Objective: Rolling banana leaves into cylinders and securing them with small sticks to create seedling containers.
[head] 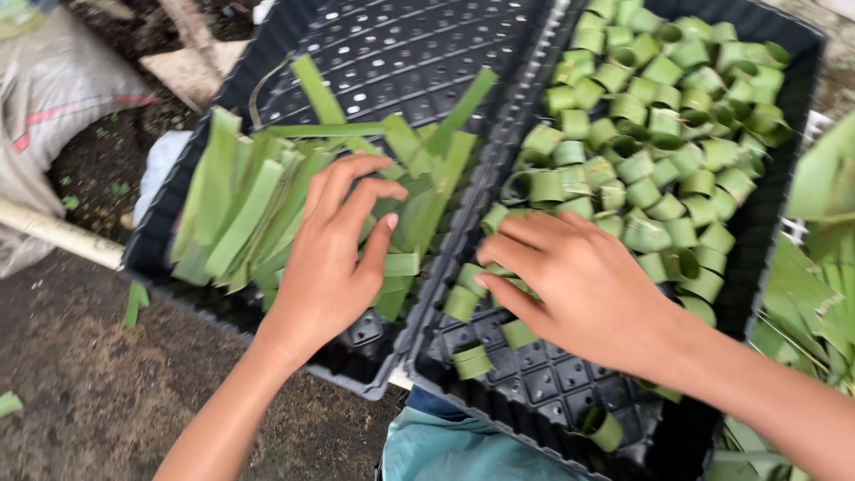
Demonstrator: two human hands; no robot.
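While two black plastic trays sit side by side on bare soil, a person works over them with both hands. Fingers loosely spread, the left hand (334, 249) rests on a pile of flat green leaf strips (249, 209) in the left tray (401, 53), gripping nothing that can be seen. Over the near end of the right tray (543, 383), the right hand (570, 276) has its fingers curled around a leaf ring (463, 298), one of many green leaf rings (659, 134) that fill the tray's far half. Long leaves (815, 285) lie at the right edge, a grey sack (53, 80) at the far left.
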